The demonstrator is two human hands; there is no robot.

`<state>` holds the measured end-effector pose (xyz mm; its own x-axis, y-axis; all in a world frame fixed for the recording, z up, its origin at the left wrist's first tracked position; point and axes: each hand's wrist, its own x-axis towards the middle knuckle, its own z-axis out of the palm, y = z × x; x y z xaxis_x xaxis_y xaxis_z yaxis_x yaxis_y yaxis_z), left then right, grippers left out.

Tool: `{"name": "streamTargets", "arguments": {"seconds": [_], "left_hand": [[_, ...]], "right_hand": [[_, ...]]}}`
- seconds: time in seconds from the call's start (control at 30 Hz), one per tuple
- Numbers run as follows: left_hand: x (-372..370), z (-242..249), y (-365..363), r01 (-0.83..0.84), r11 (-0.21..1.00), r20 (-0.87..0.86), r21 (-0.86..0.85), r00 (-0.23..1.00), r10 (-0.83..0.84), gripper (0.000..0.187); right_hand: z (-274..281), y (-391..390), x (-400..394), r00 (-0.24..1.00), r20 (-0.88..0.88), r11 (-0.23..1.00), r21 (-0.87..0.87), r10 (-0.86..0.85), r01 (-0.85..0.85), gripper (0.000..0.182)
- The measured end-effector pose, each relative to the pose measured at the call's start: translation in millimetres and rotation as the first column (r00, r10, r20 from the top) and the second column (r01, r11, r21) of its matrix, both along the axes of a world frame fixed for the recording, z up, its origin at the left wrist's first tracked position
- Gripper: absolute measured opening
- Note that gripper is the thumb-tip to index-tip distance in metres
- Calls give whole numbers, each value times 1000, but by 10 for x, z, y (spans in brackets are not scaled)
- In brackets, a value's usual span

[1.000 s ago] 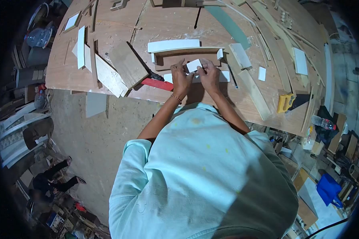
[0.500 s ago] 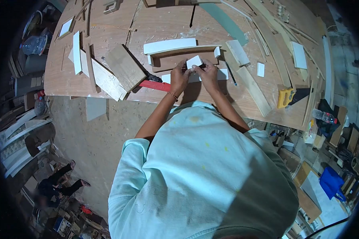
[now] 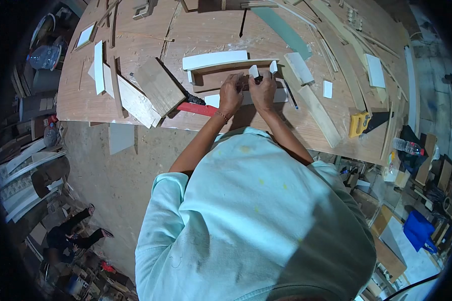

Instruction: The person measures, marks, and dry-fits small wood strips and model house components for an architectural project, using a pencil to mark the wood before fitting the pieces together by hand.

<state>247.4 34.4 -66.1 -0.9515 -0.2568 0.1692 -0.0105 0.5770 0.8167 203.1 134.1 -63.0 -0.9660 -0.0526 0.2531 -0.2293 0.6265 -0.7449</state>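
Note:
A small white block [image 3: 253,71] stands upright in the fingers of my right hand [image 3: 262,93], at the right part of a curved wooden frame. That frame [image 3: 226,64] has a long white face and a short white end piece [image 3: 273,66]. My left hand [image 3: 230,96] is beside the right one, its fingers bent forward and apart from the block, over the frame's inner side; their tips are partly hidden. Beneath both hands lies a white strip [image 3: 280,95]. A dark pencil [image 3: 291,94] rests right of my right hand. A red flat tool [image 3: 197,108] is by my left wrist.
Left of my hands lie a wooden board [image 3: 159,86] and a pale plank [image 3: 134,104]. On the right are a plank [image 3: 320,115], a small white piece [image 3: 327,89] and a yellow-handled saw [image 3: 359,123]. A person [image 3: 65,238] sits on the floor at lower left.
The white block, between both hands before, has moved forward and right to the frame and turned upright in my right hand. My left hand has come away from it.

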Motion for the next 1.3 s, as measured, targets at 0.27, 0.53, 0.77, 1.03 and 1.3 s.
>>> {"name": "streamTargets", "arguments": {"seconds": [0.27, 0.53, 0.77, 1.03, 1.3], "left_hand": [[46, 98, -72, -69, 997, 120, 37, 991, 64, 38], [84, 16, -156, -106, 994, 89, 9, 991, 104, 36], [61, 16, -136, -55, 998, 51, 27, 997, 53, 34], [-16, -3, -11, 9, 1000, 84, 18, 996, -11, 32], [-148, 25, 394, 185, 980, 48, 70, 981, -189, 26]], "right_hand": [[20, -186, 30, 997, -22, 997, -32, 73, -73, 20], [-34, -297, 5, 997, -27, 997, -11, 78, -78, 21], [-6, -237, 32, 999, -44, 1000, 25, 19, -18, 19], [140, 83, 85, 994, 75, 997, 9, 81, -82, 19], [137, 548, 152, 993, 84, 993, 92, -79, 71, 24]]}}
